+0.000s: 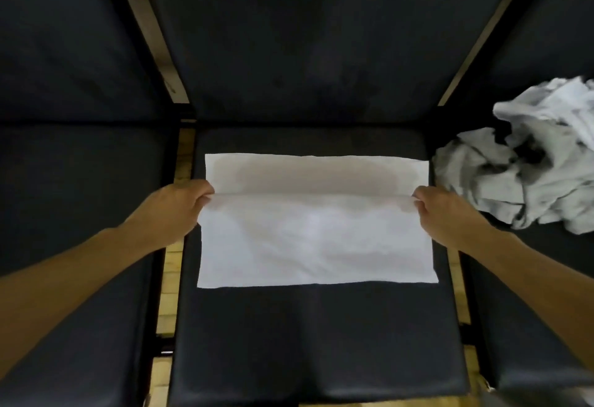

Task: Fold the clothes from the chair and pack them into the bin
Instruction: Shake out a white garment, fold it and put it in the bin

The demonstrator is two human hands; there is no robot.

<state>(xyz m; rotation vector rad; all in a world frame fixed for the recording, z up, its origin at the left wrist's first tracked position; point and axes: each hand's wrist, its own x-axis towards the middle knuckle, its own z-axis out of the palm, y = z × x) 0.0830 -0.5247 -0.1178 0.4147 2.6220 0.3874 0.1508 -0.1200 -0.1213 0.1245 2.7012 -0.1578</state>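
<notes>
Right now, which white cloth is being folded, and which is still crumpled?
The flat white cloth on the middle seat, pinched by both hands; the crumpled pile lies untouched on the right seat.

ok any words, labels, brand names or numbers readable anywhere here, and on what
None can be read: the white cloth held by the left hand and right hand, the crumpled clothes pile and the black chair seat show no print, tag or number.

Seats (318, 339): three black padded, side by side; backrests (308, 34): three; flat white cloth (316, 233): one, on the middle seat; heap (530, 162) of crumpled white clothes: one, number of pieces indeterminate; hands: two, left (180, 205) and right (445, 210).
</notes>
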